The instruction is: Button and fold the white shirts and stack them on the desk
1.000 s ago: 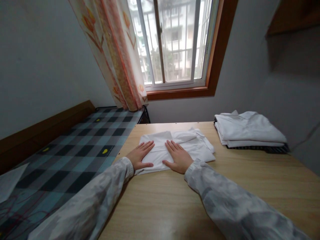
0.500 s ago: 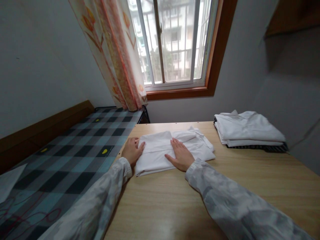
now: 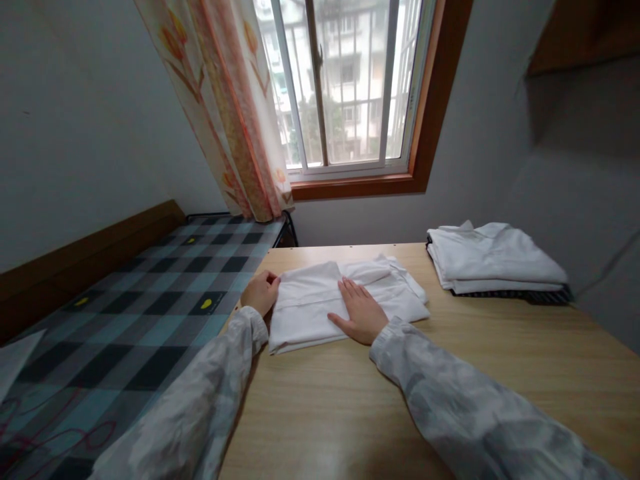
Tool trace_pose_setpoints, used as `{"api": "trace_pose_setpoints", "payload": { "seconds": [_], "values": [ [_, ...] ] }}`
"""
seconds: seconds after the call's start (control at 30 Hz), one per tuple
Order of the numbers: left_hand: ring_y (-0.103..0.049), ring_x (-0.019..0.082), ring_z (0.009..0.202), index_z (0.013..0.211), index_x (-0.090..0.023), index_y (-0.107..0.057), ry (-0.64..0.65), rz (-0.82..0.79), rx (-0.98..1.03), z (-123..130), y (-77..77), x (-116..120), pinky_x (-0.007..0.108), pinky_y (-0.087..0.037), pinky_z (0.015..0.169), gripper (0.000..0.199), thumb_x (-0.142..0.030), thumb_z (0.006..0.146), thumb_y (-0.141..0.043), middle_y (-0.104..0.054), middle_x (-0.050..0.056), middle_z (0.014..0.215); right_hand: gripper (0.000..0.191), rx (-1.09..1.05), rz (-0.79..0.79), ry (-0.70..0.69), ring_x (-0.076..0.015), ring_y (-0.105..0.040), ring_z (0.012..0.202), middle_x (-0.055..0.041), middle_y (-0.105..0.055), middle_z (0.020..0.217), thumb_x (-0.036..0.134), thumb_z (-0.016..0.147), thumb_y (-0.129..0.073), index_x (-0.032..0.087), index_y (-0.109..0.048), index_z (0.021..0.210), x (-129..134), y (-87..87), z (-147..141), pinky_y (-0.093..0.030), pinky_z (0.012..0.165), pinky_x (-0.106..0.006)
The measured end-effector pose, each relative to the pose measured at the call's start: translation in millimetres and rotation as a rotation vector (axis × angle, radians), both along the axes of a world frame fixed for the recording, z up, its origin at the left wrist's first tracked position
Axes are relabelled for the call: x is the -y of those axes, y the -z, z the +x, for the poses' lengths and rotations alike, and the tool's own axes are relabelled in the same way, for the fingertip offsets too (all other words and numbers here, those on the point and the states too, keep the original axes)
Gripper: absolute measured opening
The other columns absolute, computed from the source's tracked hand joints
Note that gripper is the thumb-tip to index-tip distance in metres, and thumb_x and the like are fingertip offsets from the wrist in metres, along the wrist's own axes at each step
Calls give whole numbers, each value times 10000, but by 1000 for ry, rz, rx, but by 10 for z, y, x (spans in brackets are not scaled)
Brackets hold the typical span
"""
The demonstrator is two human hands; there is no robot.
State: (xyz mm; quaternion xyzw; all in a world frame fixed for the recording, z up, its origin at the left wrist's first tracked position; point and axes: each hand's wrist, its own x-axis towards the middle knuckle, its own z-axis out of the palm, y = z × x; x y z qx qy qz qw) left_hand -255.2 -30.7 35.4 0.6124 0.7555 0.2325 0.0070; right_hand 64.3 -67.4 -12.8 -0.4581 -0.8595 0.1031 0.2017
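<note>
A folded white shirt (image 3: 310, 305) lies flat on the wooden table, with loose, crumpled folds at its right end. At the shirt's left edge, near the far corner, my left hand (image 3: 261, 293) has its thumb and fingers closed together on the cloth. My right hand (image 3: 361, 312) rests palm down on the middle of the shirt, fingers stretched out and thumb spread to the left.
A stack of folded white clothes (image 3: 495, 257), with a dark striped piece at the bottom, sits on the table (image 3: 320, 413) at the back right. Left of the table is a bed with a checked cover (image 3: 165, 333). A curtain (image 3: 240, 133) hangs beside the window.
My left hand has shifted slightly up the shirt's left edge, and its thumb has drawn in against the fingers. The right hand stays in place on the cloth.
</note>
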Motion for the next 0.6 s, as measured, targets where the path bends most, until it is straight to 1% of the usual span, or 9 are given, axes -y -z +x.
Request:
{"api": "trace_pose_setpoints", "payload": {
  "seconds": [0.07, 0.13, 0.23, 0.33, 0.43, 0.5, 0.6],
  "values": [
    [-702, 249, 897, 932, -231, -685, -23, -18, 10, 4, -6, -29, 313, -443, 751, 245, -445, 1009, -596, -787, 81, 972, 947, 12, -1, -1, -361, -242, 1685, -241, -261, 1803, 673, 1062, -483, 18, -307, 1723, 3, -1, -2, -179, 1380, -519],
    [-703, 257, 914, 966, -218, -694, -28, -2, 22, 35, 10, -87, 325, -471, 781, 305, -496, 1018, -581, -783, 101, 1002, 943, 17, -2, -1, -361, -241, 1686, -235, -265, 1804, 677, 1062, -477, 35, -298, 1730, 3, -2, -4, -177, 1379, -526],
    [-695, 276, 1021, 1024, -201, -718, 47, 87, -19, 105, 69, -189, 350, -502, 894, 334, -486, 1034, -545, -768, 137, 1108, 944, 18, -7, 1, -363, -243, 1686, -234, -267, 1803, 678, 1059, -479, 42, -294, 1733, 4, -14, -5, -180, 1377, -531],
    [-671, 293, 1040, 965, -195, -713, 149, 132, -88, 132, 145, -268, 392, -500, 976, 312, -426, 1038, -516, -748, 150, 1082, 940, 15, -13, 3, -360, -241, 1687, -233, -264, 1804, 670, 1057, -484, 44, -296, 1733, 11, -35, -6, -190, 1375, -528],
    [-653, 293, 1009, 895, -203, -659, 209, 133, -108, 61, 209, -324, 418, -498, 1004, 281, -383, 1034, -493, -728, 144, 1009, 945, 14, -15, 7, -354, -238, 1689, -232, -257, 1806, 660, 1052, -496, 29, -300, 1728, 16, -48, -6, -186, 1378, -519],
    [-650, 290, 1002, 876, -211, -629, 234, 124, -89, -19, 230, -350, 426, -506, 1010, 277, -384, 1034, -483, -717, 138, 983, 953, 14, -14, 4, -355, -239, 1688, -234, -257, 1805, 659, 1047, -506, 19, -305, 1725, 15, -48, -5, -183, 1380, -515],
    [-662, 292, 1008, 934, -196, -646, 242, 106, -44, -96, 205, -341, 443, -531, 1008, 267, -406, 1021, -506, -717, 140, 1011, 952, 8, -11, -6, -359, -240, 1688, -234, -267, 1802, 659, 1044, -508, 25, -308, 1725, 9, -42, -1, -181, 1379, -520]
  ]
}}
